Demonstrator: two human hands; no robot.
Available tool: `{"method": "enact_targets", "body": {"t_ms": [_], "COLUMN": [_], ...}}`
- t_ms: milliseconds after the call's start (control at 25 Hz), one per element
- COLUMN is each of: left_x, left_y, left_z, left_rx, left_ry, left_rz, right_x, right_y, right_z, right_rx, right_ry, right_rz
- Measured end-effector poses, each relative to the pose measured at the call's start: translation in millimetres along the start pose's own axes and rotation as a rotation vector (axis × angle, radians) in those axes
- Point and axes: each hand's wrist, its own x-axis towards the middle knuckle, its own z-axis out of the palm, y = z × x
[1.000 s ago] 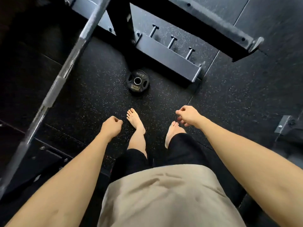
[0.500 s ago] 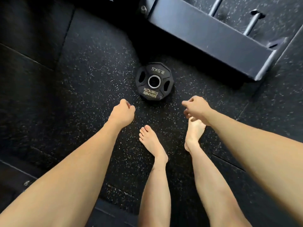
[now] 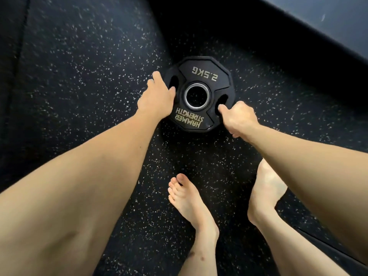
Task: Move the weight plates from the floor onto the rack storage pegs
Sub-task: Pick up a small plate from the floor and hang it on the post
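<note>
A speckled black rubber floor (image 3: 79, 76) fills nearly the whole view, and across the top right corner runs the dark steel base of the rack (image 3: 328, 22), its storage pegs out of sight from where I bend. My two bare forearms come in from below on either side of my bare feet (image 3: 191, 204), which I judge are planted a step short of the load so I can stoop over it without reaching. The only weight plate (image 3: 201, 74) in view lies flat on the floor just in front of the rack base, its 2.5 KG and Hammer Strength lettering upside down to me, its steel-ringed centre hole uncovered. My left hand (image 3: 157, 96) lies over the plate's left rim, thumb at the edge of the left grip slot and fingers curling down around the outer edge; whether they are under the plate I cannot tell. My right hand (image 3: 239, 116) is at the opposite side, its fingers curled and one fingertip touching the lip of the right grip slot, not yet hooked through. I take both sides, I judge, because a plate lying flush on rubber offers little edge to lift. The plate is not yet raised.
</note>
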Motion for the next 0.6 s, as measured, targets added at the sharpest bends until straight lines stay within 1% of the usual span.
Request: {"method": "enact_targets", "body": {"t_ms": [120,200,280,440,600], "left_x": [11.5,9.8,-4.7,-61.8,-140.1], "left_y": [4.2,6.5,7.0,2.2,19.5], "left_z": [1.6,-0.5,-2.0,-23.3,-87.9], "left_rx": [0.205,0.197,0.09,-0.246,-0.568], "left_ry": [0.042,0.034,-0.007,-0.105,-0.175], "left_rz": [0.129,0.131,0.076,-0.059,-0.147], "right_x": [2.7,-2.1,-10.0,-56.4,-136.0], "right_y": [-4.2,-6.5,-6.4,-5.4,-0.2], "right_z": [-2.7,-5.4,-13.7,-54.6,-116.0], "right_rx": [-0.068,-0.032,-0.007,-0.034,-0.003], "right_ry": [0.07,0.104,0.138,0.167,0.147], "right_rz": [-0.064,-0.083,-0.104,-0.206,-0.321]}}
